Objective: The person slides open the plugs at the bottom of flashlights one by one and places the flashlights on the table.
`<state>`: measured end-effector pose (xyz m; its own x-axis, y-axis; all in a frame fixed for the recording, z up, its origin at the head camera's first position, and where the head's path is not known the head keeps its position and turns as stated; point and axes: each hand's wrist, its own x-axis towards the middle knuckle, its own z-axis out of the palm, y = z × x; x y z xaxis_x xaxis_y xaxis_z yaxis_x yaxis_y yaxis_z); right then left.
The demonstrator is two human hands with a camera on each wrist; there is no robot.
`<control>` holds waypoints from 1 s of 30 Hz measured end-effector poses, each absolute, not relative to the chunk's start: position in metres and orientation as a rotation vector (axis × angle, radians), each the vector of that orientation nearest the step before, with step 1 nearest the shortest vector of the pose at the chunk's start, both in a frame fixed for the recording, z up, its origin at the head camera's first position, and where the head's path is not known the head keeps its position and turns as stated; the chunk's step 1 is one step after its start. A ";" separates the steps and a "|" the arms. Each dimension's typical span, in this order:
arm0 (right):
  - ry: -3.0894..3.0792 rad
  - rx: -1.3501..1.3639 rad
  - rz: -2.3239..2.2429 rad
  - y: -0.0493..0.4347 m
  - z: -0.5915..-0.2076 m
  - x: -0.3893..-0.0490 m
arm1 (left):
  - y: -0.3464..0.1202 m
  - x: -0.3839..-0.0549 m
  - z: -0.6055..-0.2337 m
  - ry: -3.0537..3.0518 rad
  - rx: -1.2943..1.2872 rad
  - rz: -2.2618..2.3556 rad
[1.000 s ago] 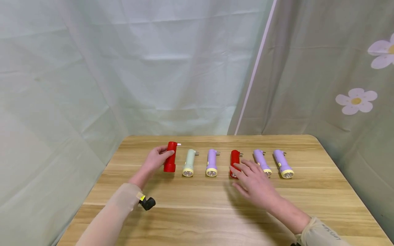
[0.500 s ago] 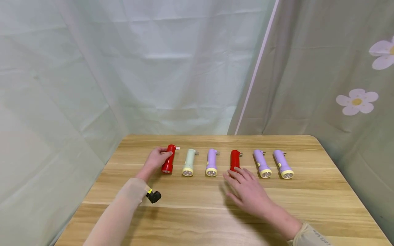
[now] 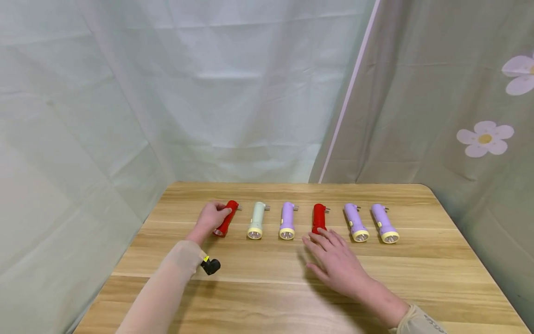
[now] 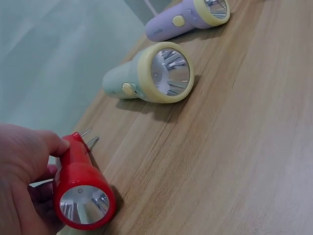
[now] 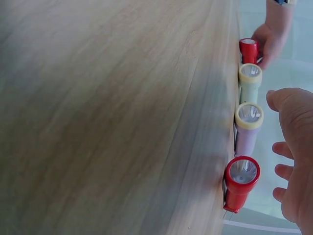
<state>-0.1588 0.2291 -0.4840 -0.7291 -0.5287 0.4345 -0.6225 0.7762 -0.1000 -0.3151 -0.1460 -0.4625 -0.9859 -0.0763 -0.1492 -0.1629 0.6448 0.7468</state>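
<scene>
At the left end of a row, my left hand (image 3: 211, 217) holds a red flashlight (image 3: 225, 223) with the thumb on its body and the fingers behind. In the left wrist view this red flashlight (image 4: 78, 171) lies close over the wood, lens toward the camera, two metal prongs at its far end. Just right of it lies a pale green flashlight (image 3: 257, 218) with a yellow rim. My right hand (image 3: 335, 262) has its fingers spread, fingertips overlapping the lens end of a second red flashlight (image 3: 319, 216) in the head view; nothing is in its grasp.
A purple flashlight (image 3: 287, 219) lies between the green one and the second red one. Farther right are two more, a purple flashlight (image 3: 354, 221) and the end purple flashlight (image 3: 383, 222). Behind the wooden table (image 3: 267, 297) hangs a pale curtain (image 3: 250, 93).
My left hand has lowered the red flashlight to the table and tilted its lens end leftward. My right hand shifted slightly left, uncovering a purple flashlight, then stayed nearly still.
</scene>
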 end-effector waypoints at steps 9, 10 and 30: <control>-2.603 0.863 0.319 0.230 -0.484 -0.159 | -0.146 -0.314 -0.463 2.727 -0.258 1.265; -2.602 0.864 0.318 0.231 -0.484 -0.159 | -0.147 -0.314 -0.463 2.713 -0.264 1.275; -2.609 0.688 0.337 0.269 -0.474 -0.160 | -0.160 -0.293 -0.450 3.059 0.000 0.966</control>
